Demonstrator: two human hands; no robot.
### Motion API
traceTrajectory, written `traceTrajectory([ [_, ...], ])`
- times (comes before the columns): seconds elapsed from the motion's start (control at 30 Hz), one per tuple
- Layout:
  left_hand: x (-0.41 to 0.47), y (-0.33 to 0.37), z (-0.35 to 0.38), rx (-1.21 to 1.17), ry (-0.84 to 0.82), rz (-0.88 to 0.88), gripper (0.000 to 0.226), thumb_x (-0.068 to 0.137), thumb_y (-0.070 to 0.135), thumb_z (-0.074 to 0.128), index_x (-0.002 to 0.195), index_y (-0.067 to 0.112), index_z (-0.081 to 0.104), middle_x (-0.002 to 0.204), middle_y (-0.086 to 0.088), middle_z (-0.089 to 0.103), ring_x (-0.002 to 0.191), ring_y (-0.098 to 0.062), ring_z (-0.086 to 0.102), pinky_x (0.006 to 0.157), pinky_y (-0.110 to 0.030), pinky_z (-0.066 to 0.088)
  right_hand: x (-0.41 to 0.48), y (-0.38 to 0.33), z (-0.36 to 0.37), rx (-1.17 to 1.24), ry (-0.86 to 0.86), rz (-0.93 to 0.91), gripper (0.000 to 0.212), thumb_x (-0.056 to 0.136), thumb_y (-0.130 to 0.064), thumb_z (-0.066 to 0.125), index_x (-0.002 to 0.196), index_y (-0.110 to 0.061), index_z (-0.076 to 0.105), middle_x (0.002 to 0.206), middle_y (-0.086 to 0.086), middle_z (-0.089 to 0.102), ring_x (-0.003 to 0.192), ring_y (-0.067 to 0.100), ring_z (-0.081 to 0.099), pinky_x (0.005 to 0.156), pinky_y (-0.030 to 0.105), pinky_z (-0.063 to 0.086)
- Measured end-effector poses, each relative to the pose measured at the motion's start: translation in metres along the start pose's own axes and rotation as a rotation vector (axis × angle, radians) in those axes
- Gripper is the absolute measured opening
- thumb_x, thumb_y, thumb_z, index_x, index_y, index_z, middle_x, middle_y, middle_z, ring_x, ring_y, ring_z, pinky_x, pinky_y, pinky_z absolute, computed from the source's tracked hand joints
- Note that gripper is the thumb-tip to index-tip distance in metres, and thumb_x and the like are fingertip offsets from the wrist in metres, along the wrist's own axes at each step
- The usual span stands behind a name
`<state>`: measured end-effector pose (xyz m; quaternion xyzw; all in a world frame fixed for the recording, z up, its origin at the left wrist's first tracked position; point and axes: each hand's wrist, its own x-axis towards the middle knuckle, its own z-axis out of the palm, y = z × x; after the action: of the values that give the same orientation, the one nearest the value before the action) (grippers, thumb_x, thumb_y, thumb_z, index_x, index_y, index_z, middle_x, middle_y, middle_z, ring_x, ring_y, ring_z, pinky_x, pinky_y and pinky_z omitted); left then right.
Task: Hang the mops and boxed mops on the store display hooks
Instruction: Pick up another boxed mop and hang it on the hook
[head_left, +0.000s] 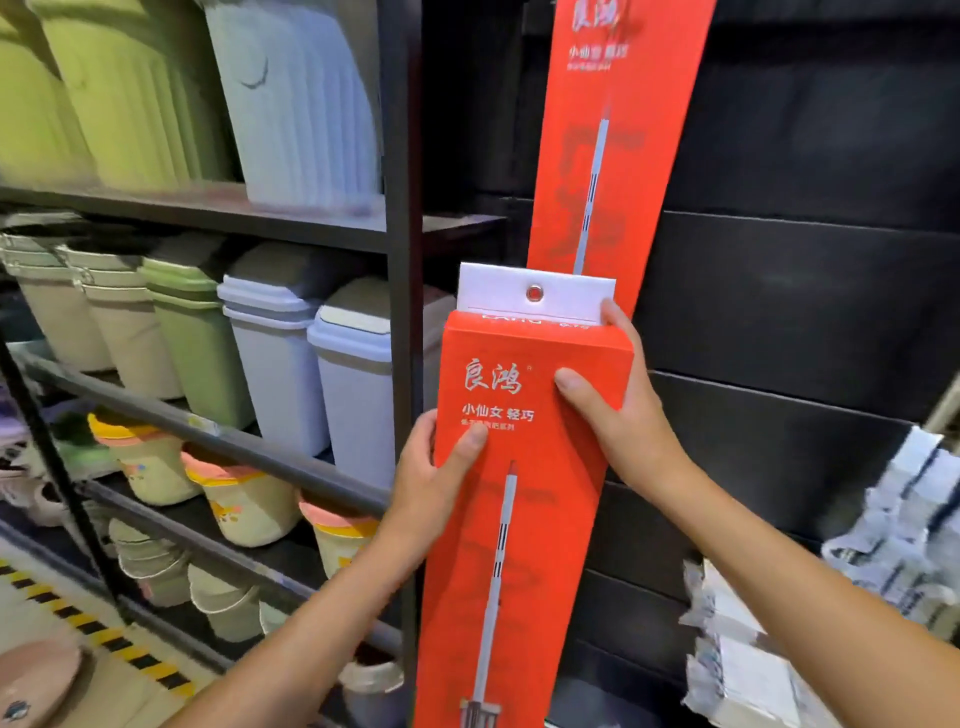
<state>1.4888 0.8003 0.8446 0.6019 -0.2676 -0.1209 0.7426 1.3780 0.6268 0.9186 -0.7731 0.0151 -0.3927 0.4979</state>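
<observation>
Holding a red boxed mop (519, 493) before the dark slatted wall (805, 312), white hang tab (498, 291) overlapping the foot of a second red box (613, 130) above. Pinched at the left edge by the left hand (431, 467), thumb across the front. Clasped at the right edge by the right hand (618, 410), thumb flat, forefinger touching the tab. Perhaps already hooked; hard to tell.

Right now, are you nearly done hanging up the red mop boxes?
Partway. Done: the upper red box already looks hung high on the dark wall. In hand: the left hand and right hand grip a second red box, its white tab not on any hook yet. Left: hooking that tab; I can't see whether more boxes wait.
</observation>
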Motion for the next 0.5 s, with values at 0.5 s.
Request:
traceTrajectory([
  [0.5,0.145,0.145,0.046,-0.164,-0.239,0.189,0.076,0.070,0.076,0.075,0.122,0.021,0.070,0.111,-0.003,0.081,0.101,-0.025,0.079,0.097,-0.053,0.060,0.158,-0.124,-0.041,-0.138,0.063,-0.183,0.082,0.087,-0.055,0.071,0.154,-0.040,0.026,0.136,-0.011,0.064,0.119,0.009,0.068,0.102,0.041,0.056],
])
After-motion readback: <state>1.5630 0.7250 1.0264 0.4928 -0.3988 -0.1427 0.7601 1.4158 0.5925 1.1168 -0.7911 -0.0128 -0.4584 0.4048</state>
